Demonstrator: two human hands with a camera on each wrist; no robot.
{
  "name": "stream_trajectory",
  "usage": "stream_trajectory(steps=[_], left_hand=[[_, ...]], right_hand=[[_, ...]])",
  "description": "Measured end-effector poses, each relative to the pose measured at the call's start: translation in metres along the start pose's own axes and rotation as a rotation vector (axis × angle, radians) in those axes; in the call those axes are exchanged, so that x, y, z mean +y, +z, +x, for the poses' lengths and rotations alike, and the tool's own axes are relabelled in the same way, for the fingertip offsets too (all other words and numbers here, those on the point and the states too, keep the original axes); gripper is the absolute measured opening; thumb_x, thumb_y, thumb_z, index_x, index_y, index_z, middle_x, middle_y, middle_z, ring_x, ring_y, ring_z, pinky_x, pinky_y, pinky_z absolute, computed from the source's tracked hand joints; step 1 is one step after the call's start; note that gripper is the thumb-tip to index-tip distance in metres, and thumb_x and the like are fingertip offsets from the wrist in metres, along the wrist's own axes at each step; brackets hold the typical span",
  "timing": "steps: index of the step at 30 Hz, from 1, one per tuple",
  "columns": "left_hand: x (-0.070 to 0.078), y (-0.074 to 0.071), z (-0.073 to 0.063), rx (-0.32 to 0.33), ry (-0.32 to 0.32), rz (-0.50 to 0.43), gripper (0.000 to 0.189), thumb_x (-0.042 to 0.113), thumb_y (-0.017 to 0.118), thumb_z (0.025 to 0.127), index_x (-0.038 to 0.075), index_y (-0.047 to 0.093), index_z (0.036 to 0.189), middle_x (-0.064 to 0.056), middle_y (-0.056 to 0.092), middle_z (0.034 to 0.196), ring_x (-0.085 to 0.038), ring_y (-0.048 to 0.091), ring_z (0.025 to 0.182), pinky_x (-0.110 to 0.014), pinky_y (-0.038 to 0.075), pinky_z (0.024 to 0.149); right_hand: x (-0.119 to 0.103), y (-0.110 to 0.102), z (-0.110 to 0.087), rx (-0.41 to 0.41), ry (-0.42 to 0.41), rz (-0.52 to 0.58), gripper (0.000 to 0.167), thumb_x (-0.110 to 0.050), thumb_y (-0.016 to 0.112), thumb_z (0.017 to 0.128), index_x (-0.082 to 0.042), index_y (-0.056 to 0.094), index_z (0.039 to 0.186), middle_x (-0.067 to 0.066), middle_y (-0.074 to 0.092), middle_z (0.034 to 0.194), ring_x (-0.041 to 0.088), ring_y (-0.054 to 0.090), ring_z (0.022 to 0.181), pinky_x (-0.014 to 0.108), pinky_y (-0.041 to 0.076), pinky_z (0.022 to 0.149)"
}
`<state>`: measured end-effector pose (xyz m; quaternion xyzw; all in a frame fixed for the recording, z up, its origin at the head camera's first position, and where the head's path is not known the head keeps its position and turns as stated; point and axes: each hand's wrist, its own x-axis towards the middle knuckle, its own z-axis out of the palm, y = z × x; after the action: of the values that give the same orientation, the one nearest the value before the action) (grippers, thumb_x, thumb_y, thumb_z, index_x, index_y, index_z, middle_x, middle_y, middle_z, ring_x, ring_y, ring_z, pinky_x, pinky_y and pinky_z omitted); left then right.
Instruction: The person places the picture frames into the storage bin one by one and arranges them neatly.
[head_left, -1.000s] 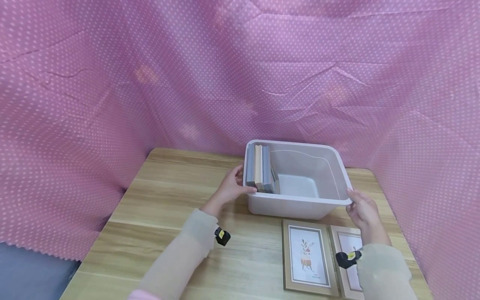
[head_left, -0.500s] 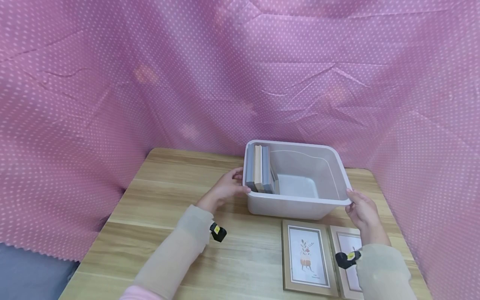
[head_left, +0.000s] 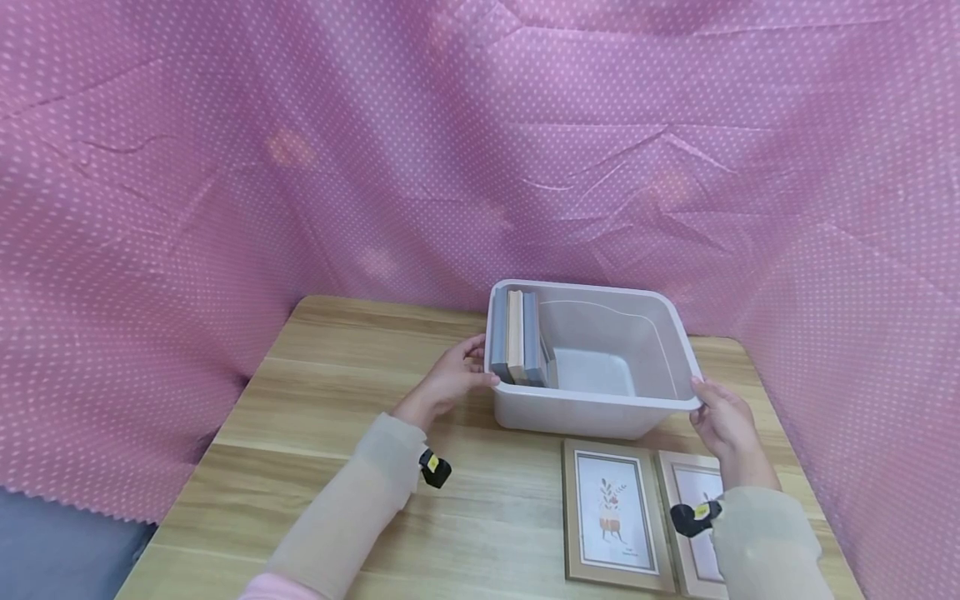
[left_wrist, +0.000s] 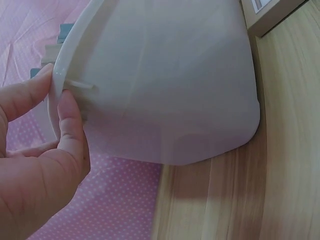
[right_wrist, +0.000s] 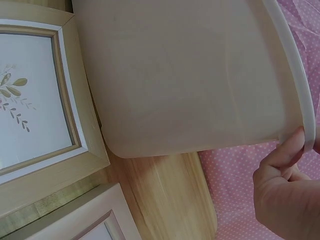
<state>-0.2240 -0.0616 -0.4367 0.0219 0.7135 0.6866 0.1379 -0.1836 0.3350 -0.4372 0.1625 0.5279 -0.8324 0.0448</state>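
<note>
A pale plastic tub (head_left: 570,414) stands on the wooden table. My left hand (head_left: 450,379) pinches the rim at its front left corner; in the left wrist view, the thumb (left_wrist: 31,95) lies over the rim and a fingertip is beneath it. At the front right corner my right hand (head_left: 727,427) grips the rim between thumb and fingers, and the right wrist view has a finger (right_wrist: 287,150) under the lip. Several slim flat pieces, grey-blue and beige (head_left: 516,333), stand on edge inside along the tub's left wall. Their faces are hidden.
A picture frame (head_left: 572,525) with a plant print lies flat in front of the tub. Beside it lies a second, paler frame (head_left: 670,475), partly covered by my right forearm. Pink dotted cloth (head_left: 420,167) hangs behind and around the wooden table (head_left: 337,375).
My left hand has shifted slightly left, its thumb drawing back from beside the upright pieces to the rim's corner. The tub and my right hand have hardly moved.
</note>
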Motion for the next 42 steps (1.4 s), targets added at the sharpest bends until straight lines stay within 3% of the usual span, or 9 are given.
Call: stream_trajectory(steps=[10,13,17,19,23,31,36,39,42], left_hand=[[-0.001,-0.002,-0.005,-0.018,0.016,0.018,0.085,-0.013,0.069,0.075,0.004,0.030,0.148,-0.020,0.046,0.130,-0.037,0.050,0.114,-0.036,0.049,0.092],[-0.002,-0.002,-0.006,-0.019,0.023,0.015,0.085,-0.013,0.069,0.075,0.003,0.029,0.148,-0.021,0.045,0.131,-0.038,0.051,0.113,-0.036,0.050,0.091],[-0.004,-0.002,-0.006,-0.014,0.021,0.010,0.084,-0.013,0.069,0.075,0.004,0.031,0.147,-0.020,0.045,0.130,-0.036,0.051,0.112,-0.034,0.050,0.090],[-0.005,-0.002,-0.007,-0.015,0.020,0.008,0.084,-0.013,0.069,0.075,0.005,0.031,0.147,-0.020,0.045,0.131,-0.036,0.051,0.113,-0.034,0.050,0.090],[-0.005,-0.002,-0.008,-0.019,0.020,0.011,0.083,-0.012,0.069,0.076,0.005,0.031,0.147,-0.021,0.045,0.131,-0.035,0.052,0.113,-0.035,0.050,0.091],[-0.004,-0.001,-0.011,-0.013,0.028,0.018,0.082,-0.011,0.069,0.076,0.005,0.032,0.147,-0.019,0.046,0.129,-0.031,0.055,0.108,-0.034,0.051,0.089],[-0.005,-0.001,-0.012,-0.015,0.029,0.017,0.082,-0.011,0.070,0.075,0.005,0.032,0.147,-0.019,0.046,0.130,-0.032,0.054,0.109,-0.034,0.051,0.089],[-0.005,-0.001,-0.011,-0.019,0.024,0.018,0.083,-0.011,0.070,0.076,0.006,0.032,0.147,-0.020,0.045,0.131,-0.033,0.053,0.111,-0.034,0.050,0.090],[-0.006,-0.002,-0.011,-0.026,0.020,0.023,0.083,-0.010,0.070,0.076,0.006,0.031,0.148,-0.020,0.043,0.133,-0.035,0.052,0.113,-0.035,0.050,0.091]], right_hand=[[0.001,0.001,-0.006,0.008,-0.023,-0.057,0.015,-0.013,0.059,0.094,-0.017,0.071,0.086,-0.006,0.065,0.085,0.003,0.053,0.067,0.014,0.042,0.054],[0.001,0.002,-0.008,0.041,-0.024,-0.105,0.011,-0.015,0.060,0.094,-0.017,0.067,0.102,-0.008,0.064,0.089,0.003,0.053,0.071,0.014,0.043,0.056],[0.002,0.003,-0.008,0.091,-0.022,-0.264,0.054,-0.024,0.060,0.094,-0.007,0.041,0.142,-0.012,0.059,0.096,0.000,0.055,0.083,0.013,0.047,0.067],[0.002,0.002,-0.009,0.101,-0.029,-0.369,0.071,-0.029,0.059,0.094,0.000,0.024,0.148,-0.008,0.055,0.101,-0.002,0.056,0.085,0.014,0.049,0.072],[0.001,-0.002,-0.010,0.072,-0.080,-0.502,0.072,-0.032,0.059,0.094,0.000,0.023,0.149,0.003,0.050,0.108,0.000,0.059,0.083,0.018,0.053,0.075],[-0.006,-0.010,-0.016,-0.057,-0.146,-0.521,0.076,-0.032,0.058,0.095,-0.003,0.015,0.150,0.018,0.042,0.119,0.004,0.060,0.087,0.025,0.054,0.079],[-0.009,-0.018,-0.020,-0.095,-0.177,-0.612,0.075,-0.038,0.050,0.097,-0.006,0.009,0.152,0.033,0.027,0.137,-0.003,0.057,0.089,0.022,0.053,0.078],[-0.009,-0.025,-0.023,-0.098,-0.200,-0.697,0.074,-0.043,0.044,0.099,-0.007,0.008,0.152,0.035,0.021,0.143,-0.007,0.053,0.092,0.018,0.051,0.078],[-0.007,-0.033,-0.026,-0.074,-0.222,-0.782,0.072,-0.045,0.038,0.100,-0.007,0.007,0.152,0.035,0.021,0.144,-0.002,0.051,0.098,0.016,0.048,0.079]])
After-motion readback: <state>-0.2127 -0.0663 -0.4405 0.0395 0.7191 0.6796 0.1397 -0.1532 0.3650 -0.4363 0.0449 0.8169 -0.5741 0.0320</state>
